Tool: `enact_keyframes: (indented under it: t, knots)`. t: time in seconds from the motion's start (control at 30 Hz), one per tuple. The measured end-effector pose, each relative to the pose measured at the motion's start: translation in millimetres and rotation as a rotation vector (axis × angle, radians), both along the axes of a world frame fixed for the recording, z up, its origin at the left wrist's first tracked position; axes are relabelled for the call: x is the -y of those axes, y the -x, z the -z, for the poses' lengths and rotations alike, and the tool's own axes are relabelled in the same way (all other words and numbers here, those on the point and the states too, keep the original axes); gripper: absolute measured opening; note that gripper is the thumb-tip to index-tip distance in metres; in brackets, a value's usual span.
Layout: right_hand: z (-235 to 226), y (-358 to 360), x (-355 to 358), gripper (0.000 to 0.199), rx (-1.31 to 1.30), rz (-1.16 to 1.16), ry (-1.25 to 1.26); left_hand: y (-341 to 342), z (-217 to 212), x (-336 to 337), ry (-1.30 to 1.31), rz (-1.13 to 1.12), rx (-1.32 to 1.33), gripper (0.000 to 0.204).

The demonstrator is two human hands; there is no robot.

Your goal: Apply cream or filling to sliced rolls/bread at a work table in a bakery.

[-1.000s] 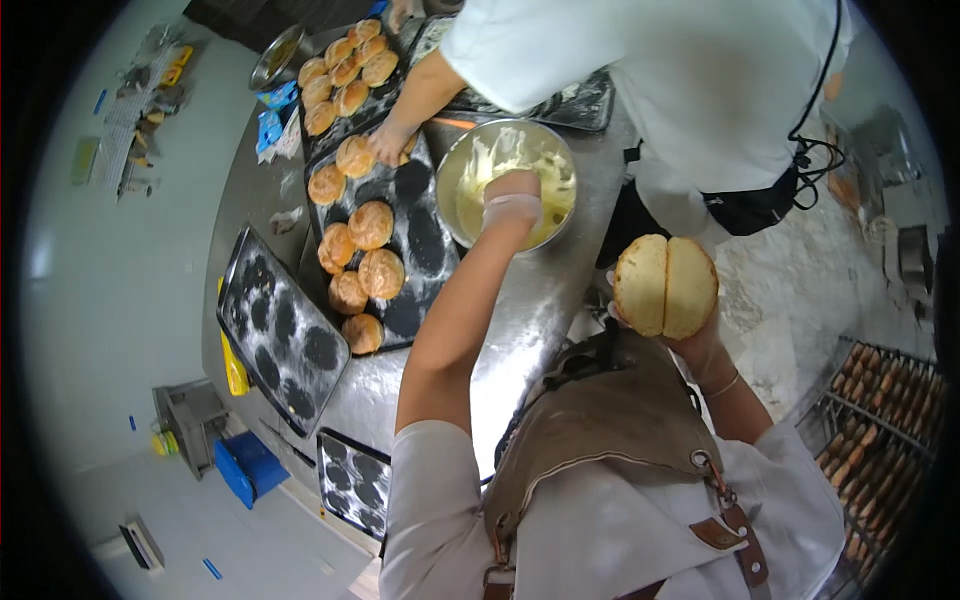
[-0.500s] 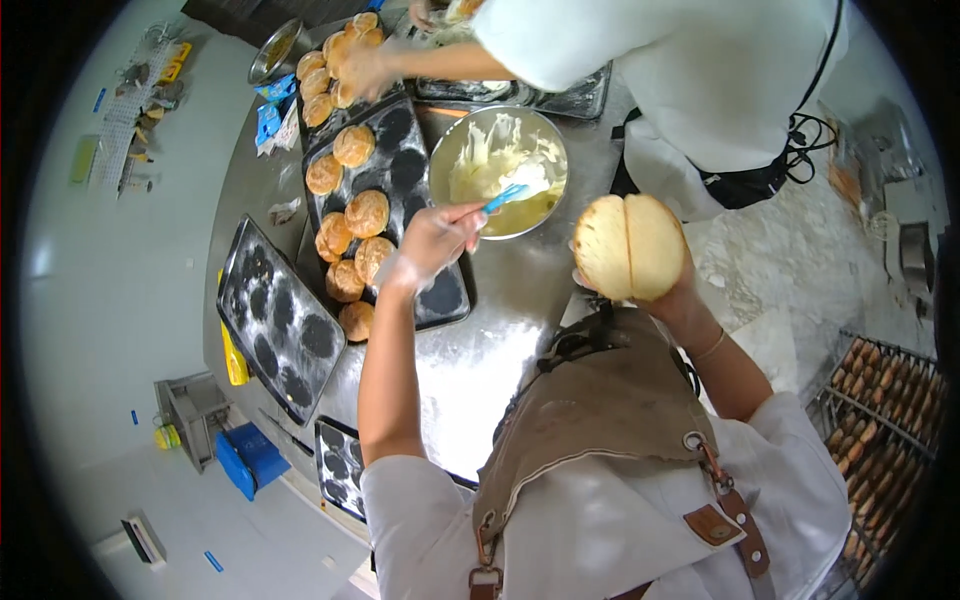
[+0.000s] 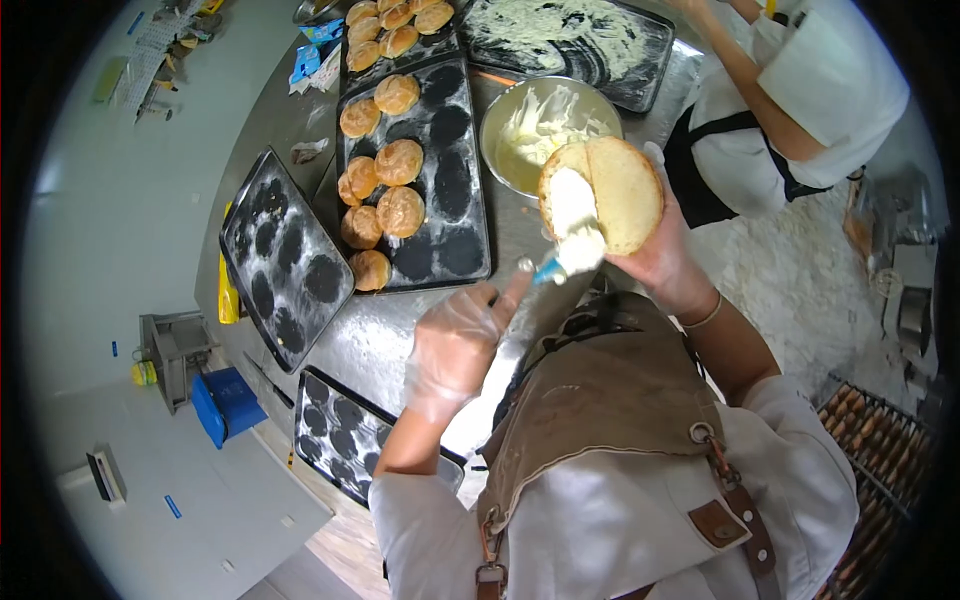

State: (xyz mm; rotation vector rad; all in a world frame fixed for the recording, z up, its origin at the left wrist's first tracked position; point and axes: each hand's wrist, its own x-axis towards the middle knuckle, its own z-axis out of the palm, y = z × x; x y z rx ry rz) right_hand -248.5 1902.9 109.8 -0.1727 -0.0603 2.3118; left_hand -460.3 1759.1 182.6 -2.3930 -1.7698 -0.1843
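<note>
My left hand (image 3: pixel 455 340), in a clear plastic glove, is closed round a blue spatula (image 3: pixel 547 271) loaded with white cream (image 3: pixel 580 250). The spatula's cream-covered end touches a round split bun (image 3: pixel 630 195), which lies opened with its pale cut faces up. A thick streak of cream covers part of its left half. My right hand (image 3: pixel 672 262) holds the bun from beneath and the right side, most of its fingers hidden. Just beyond the bun stands a metal bowl (image 3: pixel 495 150) with cream smeared inside; the bun overlaps its near right rim.
Left of the bowl, a dark tray (image 3: pixel 465 235) carries several golden buns (image 3: pixel 399 211). More buns lie on a farther tray. A floured tray (image 3: pixel 655 75) sits at the back. Used trays (image 3: pixel 290 260) stand at the left. A co-worker (image 3: pixel 800 110) stands at the far right.
My left hand has brought the spatula from the bowl down to the bun and laid cream on its left half. The co-worker's arm has withdrawn from the far buns to the right.
</note>
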Motion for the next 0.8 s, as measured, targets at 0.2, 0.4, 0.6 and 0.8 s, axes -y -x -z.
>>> enact_keyframes:
  t: [0.2, 0.4, 0.6, 0.8]
  knots:
    - [-4.4, 6.8, 16.1, 0.053, 0.077, -0.023, -0.073, 39.8, 5.4, 1.3, 0.221, 0.036, 0.487, 0.053]
    - [1.5, -0.9, 33.8, 0.048, 0.328, -0.004, -0.133, 64.3, 11.6, -27.3, 0.236, -0.191, 0.991, 0.036]
    - [-7.4, 23.5, 26.8, 0.056, -0.007, -0.103, -0.067, 31.1, 0.4, 5.5, 0.275, -0.153, 1.278, 0.026]
    - [-12.4, 49.1, 19.8, 0.056, -0.043, -0.056, -0.050, -3.7, 8.9, 28.1, 0.838, -0.419, 1.656, 0.033]
